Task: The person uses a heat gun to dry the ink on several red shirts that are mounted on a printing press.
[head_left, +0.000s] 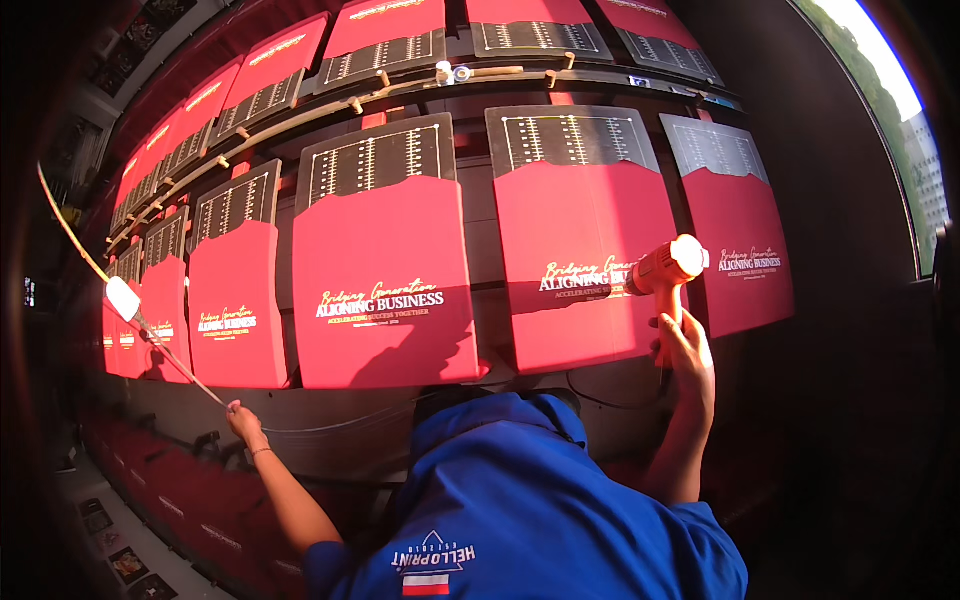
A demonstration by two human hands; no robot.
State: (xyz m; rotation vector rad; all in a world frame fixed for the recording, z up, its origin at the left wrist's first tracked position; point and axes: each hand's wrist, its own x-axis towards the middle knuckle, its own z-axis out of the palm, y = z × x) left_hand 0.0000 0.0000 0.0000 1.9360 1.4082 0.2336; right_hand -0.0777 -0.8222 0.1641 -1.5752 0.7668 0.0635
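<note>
Orange-red plastic, as we judge it, makes up the blower point(661, 271), which looks like a heat gun and sits toward 3 o'clock, in front of the print on a red shirt point(590, 225) spread over a dark ruled board point(572, 140). Our right grip point(689, 355) is wrapped around its handle point(669, 302), and its darker end points toward 8 o'clock. We expect a stiff, fairly light body, somewhat top-heavy, with a smooth shell that could slip a little; the handle is the place to take hold, well away from the darker end, which may be hot. Around 8 o'clock, our left grip point(243, 424) is pinched on what looks like a cord point(185, 368), stretched between 10 and 11 o'clock to a white block point(123, 299). We judge the cord light and bendy, best held along its plain length. We cannot trace whether it feeds the blower. Cloth should feel soft, the board rigid.
</note>
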